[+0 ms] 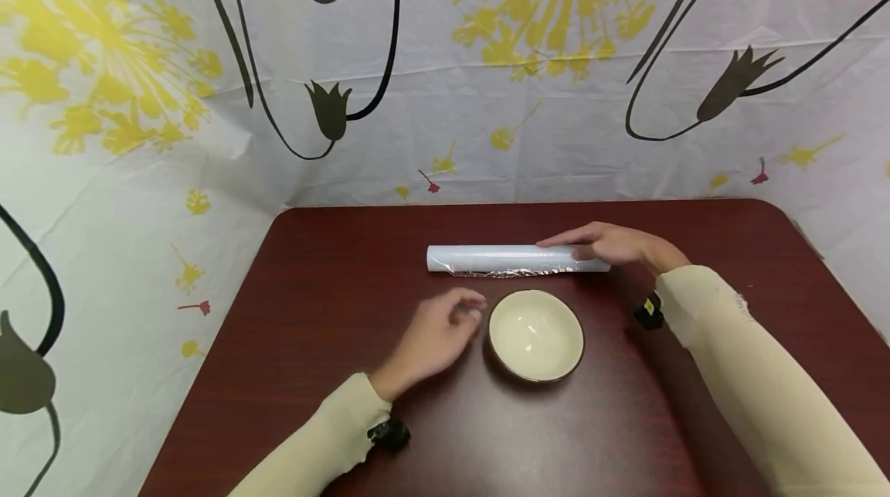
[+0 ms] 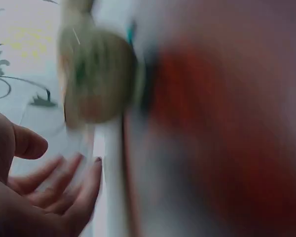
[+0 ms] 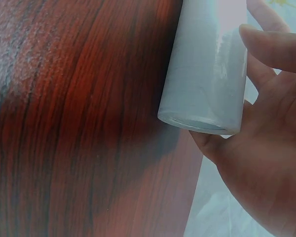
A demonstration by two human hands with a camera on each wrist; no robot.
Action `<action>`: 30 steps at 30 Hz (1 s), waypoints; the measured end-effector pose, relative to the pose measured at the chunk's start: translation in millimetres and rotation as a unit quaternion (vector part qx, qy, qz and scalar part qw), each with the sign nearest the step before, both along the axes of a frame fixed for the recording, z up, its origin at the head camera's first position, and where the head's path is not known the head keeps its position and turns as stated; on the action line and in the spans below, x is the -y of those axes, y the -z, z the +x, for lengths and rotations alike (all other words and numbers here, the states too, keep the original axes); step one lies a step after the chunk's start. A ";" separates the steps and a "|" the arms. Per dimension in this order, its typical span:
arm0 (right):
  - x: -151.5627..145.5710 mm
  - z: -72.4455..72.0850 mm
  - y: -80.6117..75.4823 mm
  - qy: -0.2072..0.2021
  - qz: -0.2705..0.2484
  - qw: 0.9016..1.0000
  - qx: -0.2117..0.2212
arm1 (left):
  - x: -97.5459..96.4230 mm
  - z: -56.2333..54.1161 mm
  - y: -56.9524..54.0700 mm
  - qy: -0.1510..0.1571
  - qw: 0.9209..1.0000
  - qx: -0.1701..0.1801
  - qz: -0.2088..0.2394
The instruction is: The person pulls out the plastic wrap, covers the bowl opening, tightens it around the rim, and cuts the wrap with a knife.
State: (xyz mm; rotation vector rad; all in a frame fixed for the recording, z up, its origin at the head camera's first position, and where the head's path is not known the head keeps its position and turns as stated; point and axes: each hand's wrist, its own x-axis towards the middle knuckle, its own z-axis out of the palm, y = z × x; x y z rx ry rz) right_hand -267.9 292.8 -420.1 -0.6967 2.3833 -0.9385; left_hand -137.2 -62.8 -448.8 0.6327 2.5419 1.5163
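A white roll of cling film (image 1: pixel 497 257) lies crosswise on the table's far part, with a crinkled loose edge of film along its near side. My right hand (image 1: pixel 612 243) holds the roll near its right end; in the right wrist view the thumb (image 3: pixel 274 49) touches one side of the roll (image 3: pixel 204 74) and fingers reach behind it. A cream bowl (image 1: pixel 535 335) with a dark rim stands upright in front of the roll, its inside bare. Just left of the bowl is my left hand (image 1: pixel 434 331), fingers loosely bent and holding nothing. The left wrist view is blurred.
The dark red wooden table (image 1: pixel 334 273) has rounded far corners. Behind it and on the left hangs a white sheet (image 1: pixel 417 41) with yellow and dark flower prints. Black wrist cameras (image 1: pixel 391 435) sit under both sleeves.
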 end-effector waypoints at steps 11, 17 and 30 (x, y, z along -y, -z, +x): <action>-2.1 -0.2 2.3 -0.012 -0.005 1.000 -0.004 | 57.0 -90.7 -0.3 0.065 0.866 -0.402 -0.291; -1.6 -1.2 0.4 -0.018 0.002 1.000 -0.017 | 53.9 -103.4 5.2 0.097 0.815 -0.482 -0.306; -0.1 3.1 0.3 -0.014 -0.012 1.000 -0.020 | 42.9 -103.9 0.7 0.075 0.836 -0.454 -0.298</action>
